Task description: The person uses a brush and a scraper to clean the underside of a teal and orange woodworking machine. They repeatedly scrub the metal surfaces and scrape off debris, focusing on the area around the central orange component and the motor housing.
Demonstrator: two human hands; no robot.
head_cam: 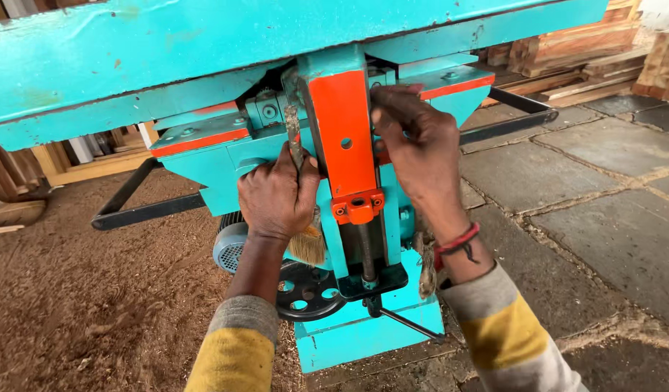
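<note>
One paintbrush (302, 190) upright, bristles down, in left hand (278, 197) grip; right hand (416, 149) fingers machine (347, 131).

The brush (303, 210) was held upside down against the machine (349, 145), its tan hairs pointing down. The machine was blue-green with an orange bar in the middle.

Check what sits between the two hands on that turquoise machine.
Head view: the orange upright bracket stands between the left hand, which holds a paintbrush, and the right hand. Both hands are pressed against the turquoise machine.
</note>
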